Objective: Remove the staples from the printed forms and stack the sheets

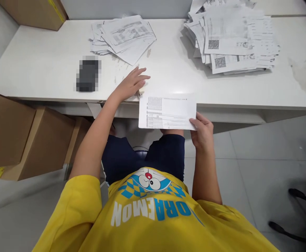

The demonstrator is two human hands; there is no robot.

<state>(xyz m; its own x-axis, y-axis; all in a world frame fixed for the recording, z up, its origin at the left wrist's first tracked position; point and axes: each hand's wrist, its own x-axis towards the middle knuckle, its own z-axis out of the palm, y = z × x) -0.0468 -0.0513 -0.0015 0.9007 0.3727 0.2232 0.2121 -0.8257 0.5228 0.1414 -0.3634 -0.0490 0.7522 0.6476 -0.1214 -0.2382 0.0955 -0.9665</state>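
Observation:
Between the thumb and fingers of my right hand (203, 130) is the right edge of a printed sheet of paper (173, 111), which juts over the front edge of the desk. Whether it is one sheet or several I cannot tell. My left hand (133, 83) is open above the desk, fingers spread, just beyond the sheet's upper left corner. Past its fingertips lies a loose, fanned pile of printed papers (126, 33). Farther right rises a much thicker stack of papers (231, 38), with QR codes showing on its upper sheets.
The white desk (168, 63) spans the view, with a shelf under its front edge. A pixelated dark object (88, 74) lies on its left part. One cardboard box (34, 12) stands at the back left; other cardboard boxes (45, 136) are below left. Dark chair legs (299, 199) are at right.

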